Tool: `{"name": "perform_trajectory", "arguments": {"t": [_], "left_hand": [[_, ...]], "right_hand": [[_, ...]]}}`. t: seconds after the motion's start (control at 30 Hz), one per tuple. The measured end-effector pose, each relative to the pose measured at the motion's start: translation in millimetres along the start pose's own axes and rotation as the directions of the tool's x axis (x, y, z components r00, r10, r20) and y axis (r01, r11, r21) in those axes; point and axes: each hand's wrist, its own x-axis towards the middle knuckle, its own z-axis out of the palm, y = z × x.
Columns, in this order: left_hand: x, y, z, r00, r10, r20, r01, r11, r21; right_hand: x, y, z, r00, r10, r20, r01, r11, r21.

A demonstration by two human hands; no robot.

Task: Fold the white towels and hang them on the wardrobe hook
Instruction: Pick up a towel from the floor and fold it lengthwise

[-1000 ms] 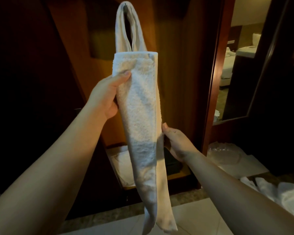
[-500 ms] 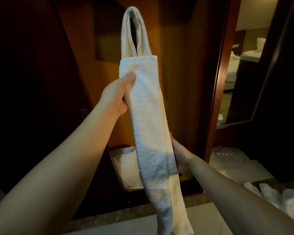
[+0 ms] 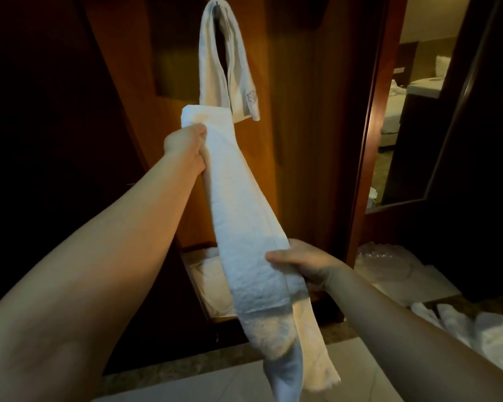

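Observation:
A long white towel (image 3: pixel 238 204) folded into a narrow strip hangs in front of the wooden wardrobe panel. My left hand (image 3: pixel 186 146) grips its upper edge. My right hand (image 3: pixel 299 264) grips it lower down, thumb across the front, pulling it to the right. Its tail droops to the floor tiles. Behind it a second white towel (image 3: pixel 215 59) hangs looped over the wardrobe hook (image 3: pixel 216 2), its short end free at the right.
A shelf (image 3: pixel 195 274) low in the wardrobe holds white linen. Loose white towels (image 3: pixel 482 329) lie on the floor at the right, beside a plastic bag (image 3: pixel 381 256). A mirror door (image 3: pixel 413 111) stands at the right.
The held towel has come away from the hanging one and tilted. My left hand dropped lower on it and my right hand closed round its lower part from the front.

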Motion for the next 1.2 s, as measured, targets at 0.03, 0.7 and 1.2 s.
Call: {"name": "perform_trajectory", "arguments": {"t": [0.03, 0.7, 1.2], "left_hand": [[3.1, -1.7, 1.4, 1.0, -0.01, 0.001, 0.01, 1.0, 0.022], [-80.9, -153.6, 11.1, 0.735, 0.285, 0.615, -0.677, 0.329, 0.658], [-51.7, -158.6, 18.6, 0.754, 0.292, 0.588, -0.644, 0.158, 0.748]], "right_hand": [[-1.7, -5.0, 2.1, 1.0, 0.001, -0.03, -0.002, 1.0, -0.026], [15.2, -13.3, -23.1, 0.888, -0.067, -0.455, 0.264, 0.885, 0.384], [33.6, -17.3, -3.7, 0.858, 0.025, -0.514, 0.207, 0.898, 0.389]]}}
